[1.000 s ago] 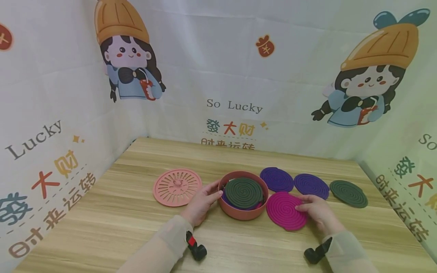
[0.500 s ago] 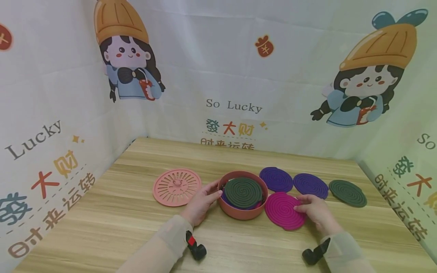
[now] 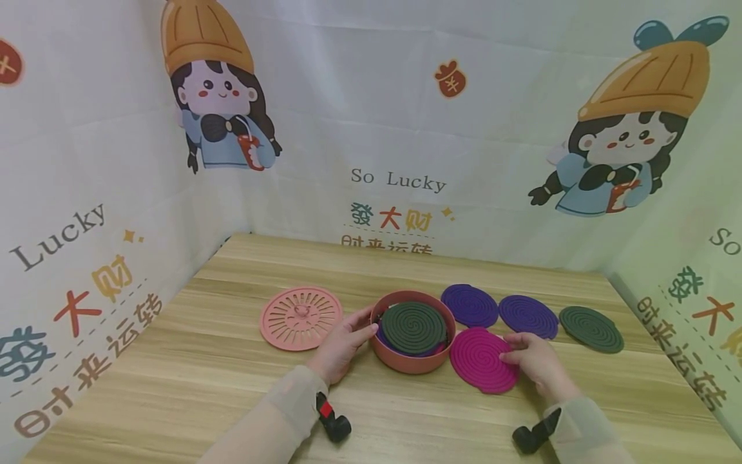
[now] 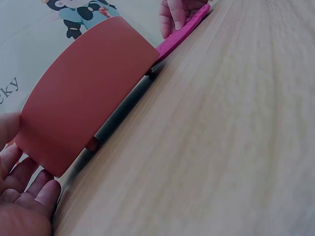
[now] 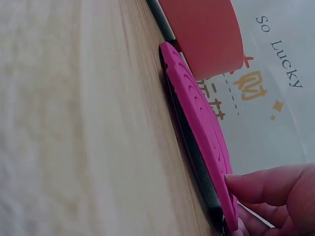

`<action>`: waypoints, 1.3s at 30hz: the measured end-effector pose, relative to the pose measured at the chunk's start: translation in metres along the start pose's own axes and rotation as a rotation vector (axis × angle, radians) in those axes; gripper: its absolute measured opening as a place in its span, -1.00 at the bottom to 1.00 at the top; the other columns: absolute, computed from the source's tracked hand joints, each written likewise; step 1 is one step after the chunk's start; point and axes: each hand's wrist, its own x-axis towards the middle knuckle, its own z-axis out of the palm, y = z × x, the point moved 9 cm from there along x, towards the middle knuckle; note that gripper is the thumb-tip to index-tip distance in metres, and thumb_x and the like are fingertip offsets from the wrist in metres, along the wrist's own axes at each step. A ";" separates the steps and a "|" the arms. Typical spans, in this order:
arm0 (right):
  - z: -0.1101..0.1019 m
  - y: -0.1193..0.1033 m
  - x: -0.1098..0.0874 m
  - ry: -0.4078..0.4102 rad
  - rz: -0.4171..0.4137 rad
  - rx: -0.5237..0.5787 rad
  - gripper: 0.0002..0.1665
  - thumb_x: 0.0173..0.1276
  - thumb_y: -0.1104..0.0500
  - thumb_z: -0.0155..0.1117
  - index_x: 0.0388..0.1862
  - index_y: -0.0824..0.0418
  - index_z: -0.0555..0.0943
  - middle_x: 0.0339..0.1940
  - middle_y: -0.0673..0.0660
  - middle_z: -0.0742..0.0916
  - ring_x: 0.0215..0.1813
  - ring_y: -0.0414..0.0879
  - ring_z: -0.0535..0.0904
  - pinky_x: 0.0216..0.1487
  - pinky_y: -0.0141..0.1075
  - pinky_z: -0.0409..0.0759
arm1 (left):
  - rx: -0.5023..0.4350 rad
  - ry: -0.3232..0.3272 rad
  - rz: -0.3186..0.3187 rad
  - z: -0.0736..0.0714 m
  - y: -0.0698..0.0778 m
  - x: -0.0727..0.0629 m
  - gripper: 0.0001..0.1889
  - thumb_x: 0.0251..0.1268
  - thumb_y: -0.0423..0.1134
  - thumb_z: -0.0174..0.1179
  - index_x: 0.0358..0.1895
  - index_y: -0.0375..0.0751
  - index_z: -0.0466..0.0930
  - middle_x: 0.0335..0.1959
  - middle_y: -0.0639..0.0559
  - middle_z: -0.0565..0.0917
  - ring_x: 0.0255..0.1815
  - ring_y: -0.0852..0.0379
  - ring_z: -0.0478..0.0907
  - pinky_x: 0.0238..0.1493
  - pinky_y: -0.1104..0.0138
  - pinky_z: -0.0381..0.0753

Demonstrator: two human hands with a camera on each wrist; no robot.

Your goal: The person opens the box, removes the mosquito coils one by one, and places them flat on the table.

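Head view: bowl [image 3: 413, 365] rests on wood-grain table [image 3: 203, 335], printed cloth [image 3: 353, 96] behind.

The left hand [image 4: 19, 189] holds a reddish container [image 4: 88, 88], thumb [image 4: 7, 127] against the side, fingers [image 4: 48, 194] by the base; small feet [image 4: 92, 144] show beneath it, over the wooden tabletop [image 4: 221, 123]; beyond, the right hand [image 4: 175, 12] touches a pink mat [image 4: 182, 38]; a printed cloth [image 4: 29, 44] hangs behind.

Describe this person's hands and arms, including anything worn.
The left hand and right hand are bare, without gloves. Pale beige long sleeves cover both forearms. Each wrist carries a small black device; the left one shows a red patch.
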 end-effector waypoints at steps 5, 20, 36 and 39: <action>0.000 -0.002 -0.002 0.013 0.005 -0.022 -0.43 0.11 0.47 0.26 0.12 0.65 0.39 -0.01 0.49 0.59 -0.04 0.11 0.54 -0.20 -0.41 0.48 | 0.006 0.004 -0.006 -0.001 0.000 0.000 -0.46 0.43 -0.26 0.08 0.44 -0.21 0.25 0.40 -0.15 0.33 0.46 -0.04 0.13 0.45 -0.01 0.00; -0.002 -0.004 -0.006 0.023 0.028 -0.058 -0.44 0.10 0.49 0.27 0.10 0.65 0.40 -0.04 0.47 0.59 -0.04 0.16 0.53 -0.19 -0.32 0.53 | 0.008 0.013 0.003 -0.002 0.000 0.001 -0.48 0.43 -0.29 0.08 0.42 -0.22 0.28 0.38 -0.15 0.36 0.44 -0.04 0.18 0.44 0.00 0.05; -0.003 -0.009 -0.008 0.051 0.009 -0.077 -0.47 0.07 0.50 0.26 0.06 0.66 0.41 -0.16 0.43 0.62 -0.14 0.10 0.54 -0.28 -0.38 0.48 | 0.009 0.012 -0.006 -0.001 0.000 0.001 -0.46 0.42 -0.28 0.08 0.43 -0.22 0.26 0.39 -0.15 0.35 0.45 -0.05 0.16 0.44 -0.01 0.04; -0.004 -0.010 -0.008 0.051 0.001 -0.070 -0.46 0.09 0.48 0.26 0.07 0.66 0.40 -0.14 0.45 0.61 -0.13 0.10 0.55 -0.29 -0.39 0.49 | 0.011 0.013 -0.002 -0.001 0.000 0.001 -0.47 0.43 -0.28 0.08 0.43 -0.22 0.26 0.39 -0.15 0.36 0.45 -0.05 0.17 0.44 -0.01 0.04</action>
